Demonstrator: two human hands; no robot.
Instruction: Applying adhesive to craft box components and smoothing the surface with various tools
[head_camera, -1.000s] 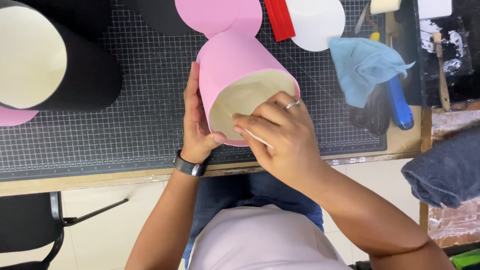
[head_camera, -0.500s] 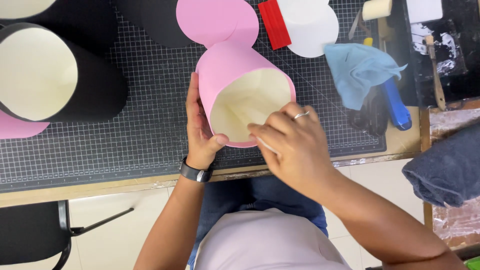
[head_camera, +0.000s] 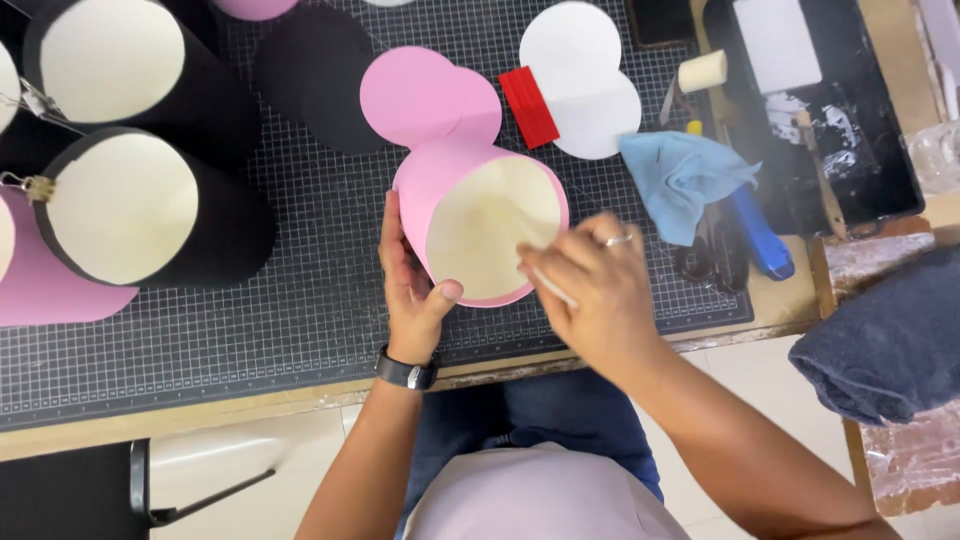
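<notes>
While a pink paper cylinder (head_camera: 470, 215) lay tilted on its side on the gridded cutting mat (head_camera: 300, 300), a person at the counter (head_camera: 250, 410) worked at its open, cream-lined mouth. The left hand (head_camera: 412, 280) cupped the tube's lower left wall, its grip clamped on the rim with the thumb hooked over the edge. The right hand (head_camera: 595, 295), a ring on one finger, had its grip closed on a thin pale stick (head_camera: 553, 287) whose tip met the rim's right side. Judging by the scene, the shell was already rolled and lined, and the edge was being finished; pink discs (head_camera: 430, 95) touching the tube's far end and white discs (head_camera: 580, 80) beyond a red block (head_camera: 528, 105) looked yet to be fitted. Two black cylinders (head_camera: 150, 205) with cream linings lay to the left, seemingly at a similar stage. A blue cloth (head_camera: 680, 175) sat to the right, beside a dark tray (head_camera: 850, 170).
</notes>
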